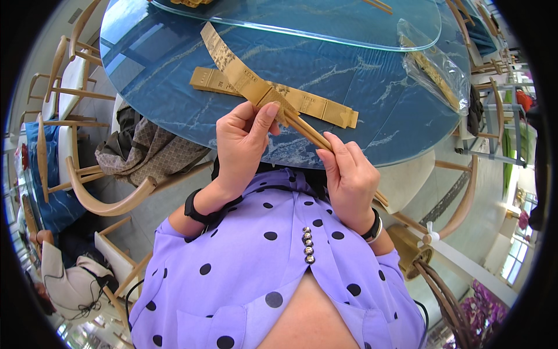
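The left hand (241,145) has its thumb and fingertips pinched round the open mouth of a long tan paper sleeve (232,61), printed with a small dark pattern; the sleeve runs up and away to the left from that pinch, over the table's edge. The right hand (349,174) is closed round the lower end of a pair of wooden chopsticks (308,132), fingers curled over them and the thumb pressed along the side; the tips of the sticks sit just inside the sleeve's mouth, right where the left thumb presses. Both hands are held in front of the chest, just short of the table's rim.

To my eye the step in hand is the feeding of the sticks into the sleeve, only just begun; carrying it on would call for the mouth to be held open and the sticks kept together and in line with the paper, so it neither creases nor tears.

Beyond the hands, more flat sleeves (302,103) lie on the blue marbled table (145,64); a glass turntable (325,26) sits over its middle; a clear plastic bag (439,70) holding something tan lies to the right. Pale wooden chairs (87,192) ring the table; one has a patterned cloth (148,151) draped on it.
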Motion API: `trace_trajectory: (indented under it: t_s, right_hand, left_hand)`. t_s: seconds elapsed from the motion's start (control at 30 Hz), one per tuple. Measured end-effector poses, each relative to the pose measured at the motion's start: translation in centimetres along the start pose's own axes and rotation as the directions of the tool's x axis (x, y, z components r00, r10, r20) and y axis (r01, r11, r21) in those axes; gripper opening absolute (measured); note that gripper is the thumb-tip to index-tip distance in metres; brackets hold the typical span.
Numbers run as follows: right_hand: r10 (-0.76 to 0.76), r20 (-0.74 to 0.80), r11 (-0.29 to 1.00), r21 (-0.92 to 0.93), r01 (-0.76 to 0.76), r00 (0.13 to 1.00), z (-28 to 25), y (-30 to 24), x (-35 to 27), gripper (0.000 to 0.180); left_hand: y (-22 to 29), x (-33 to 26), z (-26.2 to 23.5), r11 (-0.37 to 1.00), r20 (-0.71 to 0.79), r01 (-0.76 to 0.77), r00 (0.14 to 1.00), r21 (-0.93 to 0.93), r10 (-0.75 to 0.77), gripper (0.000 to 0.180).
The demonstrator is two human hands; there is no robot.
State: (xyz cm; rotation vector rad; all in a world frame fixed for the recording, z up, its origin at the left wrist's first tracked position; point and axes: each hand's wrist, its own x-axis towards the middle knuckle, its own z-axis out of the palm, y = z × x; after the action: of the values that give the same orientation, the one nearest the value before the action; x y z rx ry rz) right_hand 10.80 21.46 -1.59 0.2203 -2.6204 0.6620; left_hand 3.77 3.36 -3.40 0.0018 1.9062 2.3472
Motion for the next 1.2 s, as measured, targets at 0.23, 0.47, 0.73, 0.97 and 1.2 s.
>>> trace_trajectory:
  t_s: [0.23, 0.47, 0.73, 0.97, 1.2]
  right_hand:
    - [0.014, 0.013, 1.000, 0.012, -0.014, 1.000, 0.1, -0.2, 0.3, 0.029]
    - [0.017, 0.029, 0.999, 0.034, -0.018, 0.999, 0.1, -0.1, 0.2, 0.029]
    - [0.081, 0.116, 0.986, 0.138, -0.097, 0.990, -0.5, 0.7, 0.5, 0.025]
    - [0.056, 0.072, 0.992, 0.113, -0.064, 0.996, -2.9, 5.4, -1.1, 0.029]
    - [0.344, -0.042, 0.878, 0.369, -0.305, 0.938, -2.3, 5.6, -3.2, 0.027]
  left_hand:
    - [0.0, -0.5, 0.6, 0.999, 0.065, -0.015, 0.998, 0.037, 0.012, 0.024]
    - [0.0, 0.0, 0.7, 0.986, 0.105, 0.057, 0.994, -0.154, -0.041, 0.028]
    - [0.3, 0.2, -0.6, 0.986, -0.039, -0.077, 0.997, -0.150, 0.072, 0.025]
    - [1.2, 1.3, -2.4, 0.952, -0.195, -0.217, 0.965, -0.216, 0.176, 0.025]
    - [1.1, 1.4, -1.2, 0.960, -0.178, -0.157, 0.977, -0.231, 0.117, 0.026]
